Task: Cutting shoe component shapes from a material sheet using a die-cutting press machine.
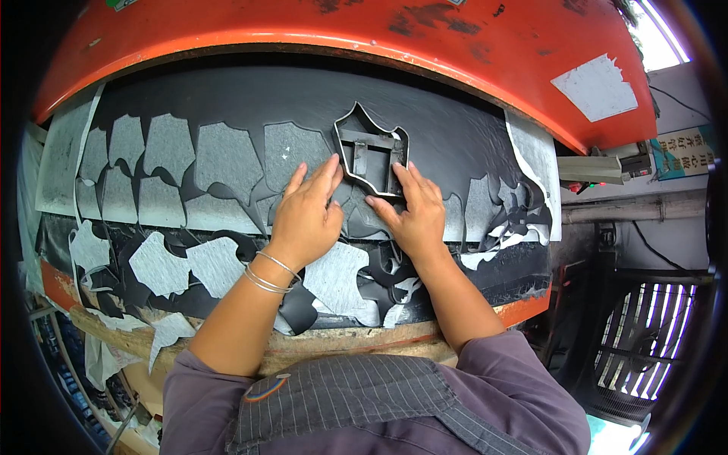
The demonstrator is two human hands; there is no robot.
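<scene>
Sign (682, 153): printed characters | Metal die (370, 139): left hand (307, 216), right hand (418, 216) touching

Showing black on the sheet (250, 87), and speckling to grey across its angular patches (227, 155). Glinting silver along the rim of the cutting die (371, 140), and darkening to grey-black on its crossbars. Mottling in whitish grey over the loose scraps (159, 264). Glowing orange-red on the machine beam (227, 23), and smudging to black in places. Running pale pinstripes over the charcoal apron (341, 402), and arching in rainbow bands on its patch (265, 388). Showing dusky purple on the shirt (508, 394), silver on the bangles (267, 286).
</scene>
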